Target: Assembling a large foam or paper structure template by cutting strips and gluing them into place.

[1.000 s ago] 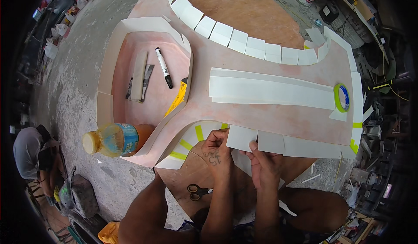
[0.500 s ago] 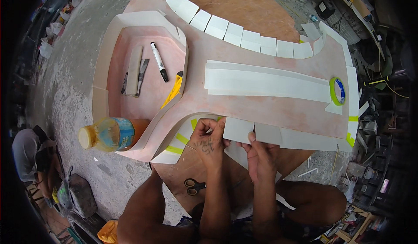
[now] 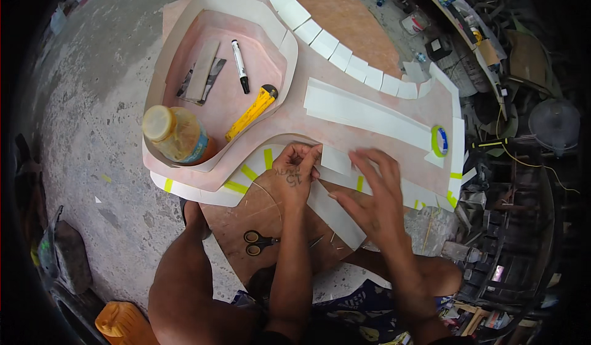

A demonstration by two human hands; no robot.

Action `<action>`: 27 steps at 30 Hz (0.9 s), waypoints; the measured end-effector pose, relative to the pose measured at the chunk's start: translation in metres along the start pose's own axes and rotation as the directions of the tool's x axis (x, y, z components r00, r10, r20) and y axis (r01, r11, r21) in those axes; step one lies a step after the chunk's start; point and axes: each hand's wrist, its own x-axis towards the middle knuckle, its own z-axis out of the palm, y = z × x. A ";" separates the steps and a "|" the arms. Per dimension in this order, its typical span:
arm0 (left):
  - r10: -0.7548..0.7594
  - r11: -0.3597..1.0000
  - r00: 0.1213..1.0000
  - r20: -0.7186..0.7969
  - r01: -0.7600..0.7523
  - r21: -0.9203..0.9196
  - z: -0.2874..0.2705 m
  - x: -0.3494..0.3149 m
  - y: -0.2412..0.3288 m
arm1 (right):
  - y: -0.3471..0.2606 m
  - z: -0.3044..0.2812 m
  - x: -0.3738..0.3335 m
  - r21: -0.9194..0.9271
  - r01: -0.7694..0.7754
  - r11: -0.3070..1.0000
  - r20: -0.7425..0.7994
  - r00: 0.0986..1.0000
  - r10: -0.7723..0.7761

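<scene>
My left hand (image 3: 294, 171) pinches the left end of a small white card piece (image 3: 336, 159) at the near edge of a pinkish shaped panel (image 3: 290, 116). My right hand (image 3: 378, 194) is just right of that card, thumb and fingers spread, holding nothing. A white strip with yellow-green tape pieces (image 3: 268, 159) runs along the panel's near edge and curve. Across the panel's far curved edge stand several white card tabs (image 3: 324, 44). On the panel lie a long folded white strip (image 3: 363, 114) and a roll of yellow-green tape (image 3: 439, 141).
The recessed tray (image 3: 178, 55) holds a black-and-white marker (image 3: 240, 66), a yellow utility knife (image 3: 251, 113) and a flat grey block (image 3: 202, 74). A bottle of amber contents (image 3: 184, 138) stands at its near corner. Scissors (image 3: 253, 244) lie on a brown board (image 3: 231, 222) below my hands.
My right hand has let go of the white card, opened and moved slightly right. My left hand keeps its pinch. The view has shifted, and the person at the left is out of it.
</scene>
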 end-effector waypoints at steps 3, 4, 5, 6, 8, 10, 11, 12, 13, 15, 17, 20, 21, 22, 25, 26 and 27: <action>-0.010 0.999 1.000 -0.013 0.010 0.031 -0.001 0.000 -0.016 | 0.046 0.028 0.007 -0.162 0.186 0.969 0.073 0.982 -0.176; -0.005 1.000 1.000 -0.013 0.006 0.021 0.002 -0.002 -0.017 | 0.048 0.026 0.009 -0.196 0.245 0.950 0.099 0.968 -0.229; 0.026 1.000 1.000 0.013 -0.026 -0.004 0.004 -0.003 -0.019 | 0.047 0.024 0.011 -0.201 0.253 0.947 0.102 0.966 -0.236; 0.057 0.998 0.998 0.036 -0.056 -0.028 0.006 -0.004 -0.022 | 0.045 0.024 0.013 -0.148 0.231 0.962 0.107 0.970 -0.217; 0.036 0.999 0.998 0.054 -0.034 -0.026 0.002 -0.002 -0.018 | 0.039 0.027 0.015 -0.089 0.218 0.972 0.122 0.971 -0.206; 0.017 1.000 0.998 0.066 -0.015 -0.028 0.000 0.000 -0.016 | 0.038 0.033 0.017 -0.125 0.209 0.970 0.105 0.975 -0.197; -0.018 0.999 0.994 0.103 0.022 -0.038 0.000 0.001 -0.015 | 0.041 0.035 0.018 -0.124 0.224 0.967 0.115 0.971 -0.210; -0.053 0.997 0.989 0.140 0.060 -0.048 0.000 0.003 -0.015 | 0.044 0.037 0.018 -0.140 0.217 0.966 0.073 0.975 -0.208; -0.054 0.997 0.990 0.127 0.061 -0.054 -0.001 0.003 -0.013 | 0.044 0.039 0.018 -0.154 0.204 0.967 0.032 0.979 -0.201; -0.059 0.996 0.988 0.142 0.067 -0.051 0.002 0.002 -0.012 | 0.041 0.037 0.023 -0.150 0.209 0.966 0.032 0.978 -0.207; -0.048 0.996 0.991 0.128 0.058 -0.074 0.004 0.001 -0.017 | 0.040 0.038 0.028 -0.143 0.210 0.967 0.029 0.978 -0.208; -0.036 0.978 0.990 0.136 0.063 -0.201 0.012 -0.004 -0.026 | 0.041 0.037 0.030 -0.129 0.172 0.977 0.048 0.985 -0.167; -0.040 0.977 0.991 0.131 0.066 -0.202 0.014 -0.005 -0.029 | 0.040 0.036 0.032 -0.124 0.154 0.980 0.064 0.987 -0.147; -0.043 0.972 0.991 0.130 0.071 -0.224 0.018 -0.007 -0.029 | 0.040 0.034 0.033 -0.120 0.135 0.984 0.079 0.989 -0.126; -0.058 0.973 0.991 0.124 0.084 -0.216 0.030 -0.017 -0.033 | 0.042 0.026 0.036 -0.091 0.163 0.982 0.123 0.981 -0.152; -0.066 0.978 0.990 0.121 0.088 -0.188 0.034 -0.020 -0.035 | 0.040 0.024 0.036 -0.090 0.161 0.983 0.126 0.981 -0.149; -0.070 0.978 0.990 0.120 0.092 -0.188 0.038 -0.023 -0.037 | 0.039 0.021 0.035 -0.079 0.170 0.982 0.159 0.975 -0.155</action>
